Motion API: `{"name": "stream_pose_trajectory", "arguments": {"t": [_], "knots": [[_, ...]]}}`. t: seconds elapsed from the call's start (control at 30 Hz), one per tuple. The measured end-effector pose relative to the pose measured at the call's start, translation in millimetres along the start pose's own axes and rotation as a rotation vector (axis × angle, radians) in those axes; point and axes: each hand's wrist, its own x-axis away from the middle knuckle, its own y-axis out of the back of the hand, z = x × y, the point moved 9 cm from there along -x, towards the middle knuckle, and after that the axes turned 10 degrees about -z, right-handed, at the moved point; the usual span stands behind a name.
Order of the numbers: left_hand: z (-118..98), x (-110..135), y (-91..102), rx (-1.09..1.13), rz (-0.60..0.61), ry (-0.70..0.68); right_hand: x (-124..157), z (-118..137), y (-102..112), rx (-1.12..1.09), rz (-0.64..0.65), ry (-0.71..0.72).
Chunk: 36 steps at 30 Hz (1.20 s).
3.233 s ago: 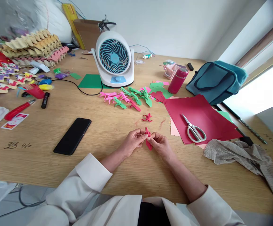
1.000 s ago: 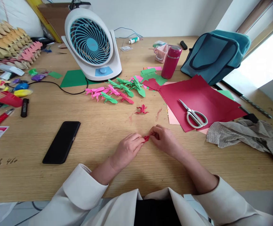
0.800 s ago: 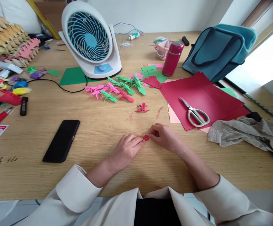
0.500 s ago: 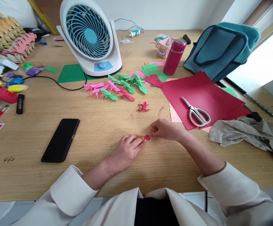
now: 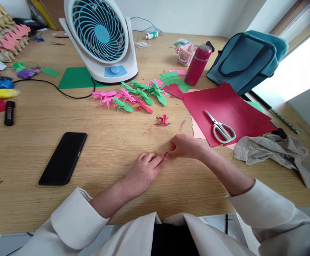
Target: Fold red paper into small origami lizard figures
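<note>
A small folded piece of red paper (image 5: 166, 154) lies on the wooden table (image 5: 117, 142) between my two hands. My left hand (image 5: 144, 170) presses on its left side with the fingers held flat and together. My right hand (image 5: 185, 146) is closed, its fingertips pinching the right end of the red piece. Most of the paper is hidden under my fingers. A finished red folded figure (image 5: 162, 121) lies a little further away on the table.
A black phone (image 5: 63, 158) lies to the left. Pink and green folded figures (image 5: 129, 99) sit before a white fan (image 5: 100, 39). Red paper sheets (image 5: 224, 106) with scissors (image 5: 220, 128), a grey cloth (image 5: 274, 153), a red bottle (image 5: 197, 64) and a teal bag (image 5: 245, 58) are on the right.
The red paper came down from my raised hands onto the table. My hands now press and pinch it there. The view has tilted down and shifted closer to the fan.
</note>
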Motion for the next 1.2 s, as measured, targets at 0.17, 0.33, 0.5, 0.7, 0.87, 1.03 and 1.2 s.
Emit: {"name": "stream_pose_trajectory", "arguments": {"t": [0.17,0.33,0.5,0.7,0.87,1.03,1.2], "knots": [[0.1,-0.4,6.7,0.017,-0.048,0.004,1.5,-0.3,0.2,-0.025,-0.001,0.027],[1.1,0.3,11.1,0.047,-0.111,0.006,-0.6,-3.9,-1.4,-0.042,0.009,0.033],[0.4,-0.8,11.0,0.065,-0.111,-0.001,-3.8,-3.0,-2.5,-0.008,-0.006,0.041],[1.0,-1.2,9.6,0.064,-0.070,0.004,-4.1,-0.8,-3.0,0.040,0.014,0.025],[3.2,0.0,6.7,0.093,-0.059,0.027,-5.1,0.8,-1.6,0.023,0.014,0.009],[3.5,0.9,4.1,0.104,-0.041,0.035,-1.7,1.6,-1.3,0.035,0.001,-0.025],[4.4,0.5,4.4,0.106,-0.030,0.056,5.9,5.4,-0.8,0.043,-0.051,-0.025]]}}
